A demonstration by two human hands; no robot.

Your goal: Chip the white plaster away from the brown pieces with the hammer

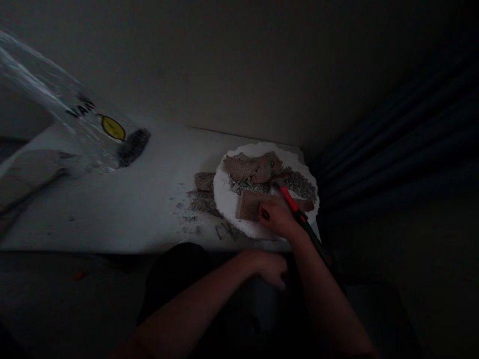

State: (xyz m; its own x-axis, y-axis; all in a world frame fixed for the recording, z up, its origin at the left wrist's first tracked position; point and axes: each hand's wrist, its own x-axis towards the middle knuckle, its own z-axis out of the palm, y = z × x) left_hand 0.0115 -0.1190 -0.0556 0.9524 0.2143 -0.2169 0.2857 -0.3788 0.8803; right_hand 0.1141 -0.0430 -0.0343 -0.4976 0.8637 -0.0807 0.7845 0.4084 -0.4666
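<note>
The perforated brown piece (249, 205) lies near the front of the white scalloped mat (225, 199), under your curled right hand (277, 219); whether those fingers grip it, I cannot tell. A red-and-black tool (302, 219) slants beside that hand. Behind lie another brown piece (249, 168) and grey granules (300, 184). Your left hand (274, 269) hangs before the counter (149, 199), its hold unclear.

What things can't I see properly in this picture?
All in the head view:
Clear plastic bag with yellow print: its upper end is cut off by the left edge.
Brown, flat, hole-patterned piece: the right hand hides part of it.
Left hand: blur and darkness hide whether it holds anything.
Loose grey crumbs: too small and dark to identify.
</note>
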